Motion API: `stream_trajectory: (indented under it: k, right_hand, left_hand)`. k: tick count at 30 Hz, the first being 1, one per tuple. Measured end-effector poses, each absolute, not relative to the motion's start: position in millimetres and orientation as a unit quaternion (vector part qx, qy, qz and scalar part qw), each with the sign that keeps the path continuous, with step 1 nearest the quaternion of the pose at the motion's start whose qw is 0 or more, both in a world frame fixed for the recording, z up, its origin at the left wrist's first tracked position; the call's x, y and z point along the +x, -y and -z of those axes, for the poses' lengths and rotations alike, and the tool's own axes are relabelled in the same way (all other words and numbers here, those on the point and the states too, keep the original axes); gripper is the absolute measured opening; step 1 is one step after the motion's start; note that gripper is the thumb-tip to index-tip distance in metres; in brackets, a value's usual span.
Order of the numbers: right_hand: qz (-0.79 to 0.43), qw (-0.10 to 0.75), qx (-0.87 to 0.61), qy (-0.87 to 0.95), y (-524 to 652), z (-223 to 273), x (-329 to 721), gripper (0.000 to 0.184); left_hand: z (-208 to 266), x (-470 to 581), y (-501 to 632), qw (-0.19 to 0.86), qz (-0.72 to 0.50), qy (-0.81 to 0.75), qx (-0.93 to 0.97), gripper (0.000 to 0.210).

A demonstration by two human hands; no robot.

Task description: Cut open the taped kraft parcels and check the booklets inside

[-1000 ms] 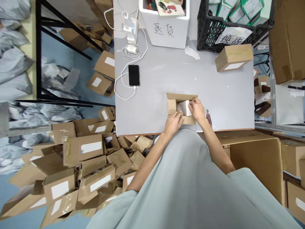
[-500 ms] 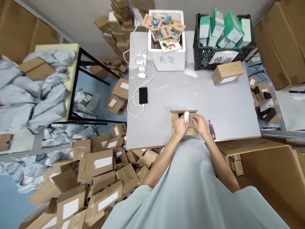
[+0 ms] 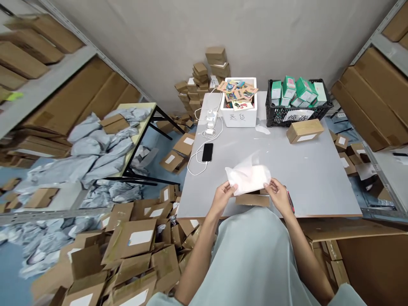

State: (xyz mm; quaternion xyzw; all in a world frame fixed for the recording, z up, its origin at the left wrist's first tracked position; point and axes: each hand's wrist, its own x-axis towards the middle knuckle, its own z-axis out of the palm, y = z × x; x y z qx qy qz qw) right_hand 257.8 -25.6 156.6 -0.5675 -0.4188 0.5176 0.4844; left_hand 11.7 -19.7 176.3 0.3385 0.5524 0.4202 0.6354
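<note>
A white packet in thin, translucent wrapping is stretched between my two hands, above the front of the table. My left hand pinches its left edge between thumb and fingers. At the opposite edge, my right hand has closed on the packet too. Below it lies an open cardboard box, mostly covered by the packet. Beside my right wrist is a red and black box cutter, partly hidden by the arm. What the wrapping contains cannot be made out.
On the grey table stand a white foam box of card packs, a black crate of green boxes and a closed carton. A phone charges at left. Cardboard boxes pile up on the floor at left.
The white packet has come up out of the cardboard box and is now spread between both hands. My hands have moved apart. The head view has tilted upward.
</note>
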Motion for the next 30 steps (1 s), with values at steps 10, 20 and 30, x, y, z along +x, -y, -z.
stream_trajectory:
  k: [10,20,30]
  right_hand:
    - [-0.542,0.517,-0.552,0.364,31,-173,267,0.048]
    - [-0.543,0.528,-0.544,0.362,43,-181,282,0.049]
    - [-0.516,0.565,-0.526,0.371,41,-185,273,0.046]
  left_hand:
    - [-158,10,38,0.65,-0.44,-0.536,0.31,0.061]
    - [-220,4,51,0.247,-0.557,-0.627,0.485,0.032]
    - [-224,14,34,0.396,-0.301,-0.587,0.639,0.027]
